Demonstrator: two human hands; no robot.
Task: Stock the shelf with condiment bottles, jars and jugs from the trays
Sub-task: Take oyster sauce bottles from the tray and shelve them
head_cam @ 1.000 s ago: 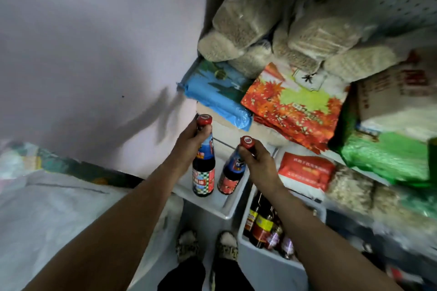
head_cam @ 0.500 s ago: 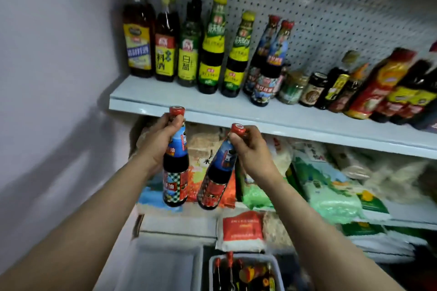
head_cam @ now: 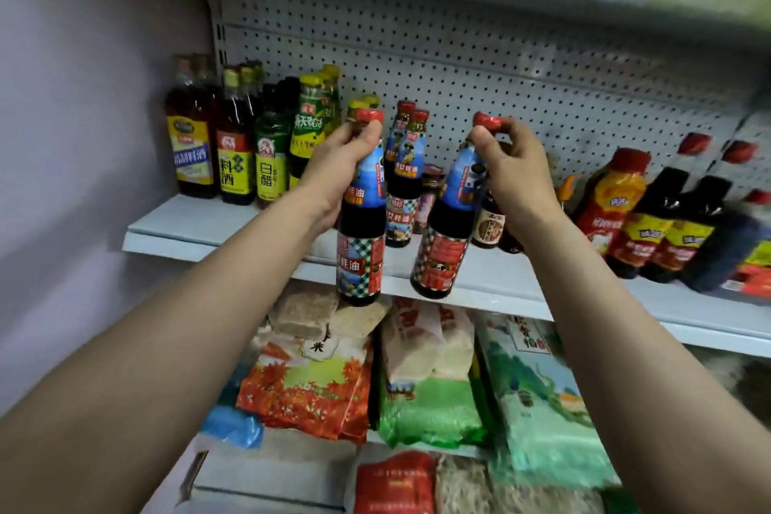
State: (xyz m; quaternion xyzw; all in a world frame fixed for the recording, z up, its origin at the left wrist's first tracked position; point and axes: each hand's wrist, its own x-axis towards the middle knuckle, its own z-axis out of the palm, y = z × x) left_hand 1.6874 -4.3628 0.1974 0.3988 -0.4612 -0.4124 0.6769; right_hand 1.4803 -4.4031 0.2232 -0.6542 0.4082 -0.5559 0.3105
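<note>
Before the white shelf (head_cam: 233,221), both hands up w/ a bottle each. Left hand (head_cam: 338,167) grips neck of left sauce bottle (head_cam: 361,238), upright. Right hand (head_cam: 515,167) pinches red cap of right sauce bottle (head_cam: 444,246), tilted. Both bottles in the air at shelf edge. Row of bottles (head_cam: 233,150) stands behind; rice bags (head_cam: 317,388) below.

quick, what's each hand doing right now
Left hand: holding the left oyster sauce bottle by the neck.
Right hand: holding the right oyster sauce bottle at its cap.
</note>
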